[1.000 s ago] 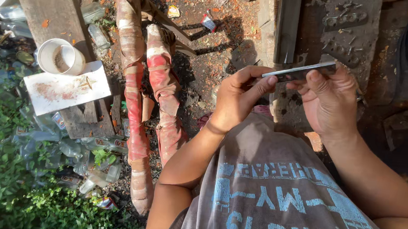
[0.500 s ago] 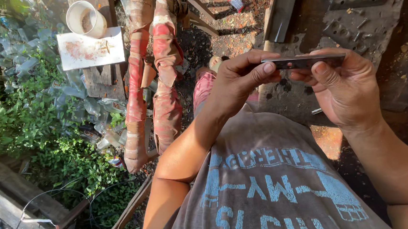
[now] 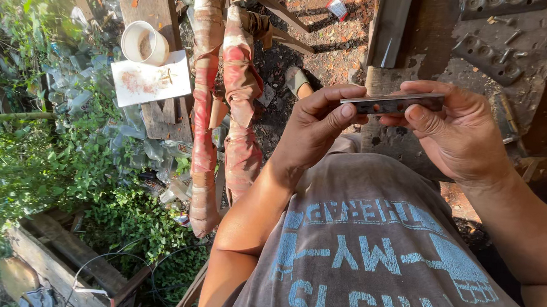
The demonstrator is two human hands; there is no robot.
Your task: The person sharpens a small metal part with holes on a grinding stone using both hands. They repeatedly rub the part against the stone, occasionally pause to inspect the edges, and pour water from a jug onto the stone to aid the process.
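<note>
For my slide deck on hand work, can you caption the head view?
Both hands, left hand and right hand, hold a flat metal strip level above littered ground.

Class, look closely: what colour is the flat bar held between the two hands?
Dull grey metal bar, with a bright glint along its edge; the head view shows it.

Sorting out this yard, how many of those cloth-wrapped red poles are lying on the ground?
2: one wrapped pole lies left, the other wrapped pole right beside it, left of the left hand. More may be hidden.
</note>
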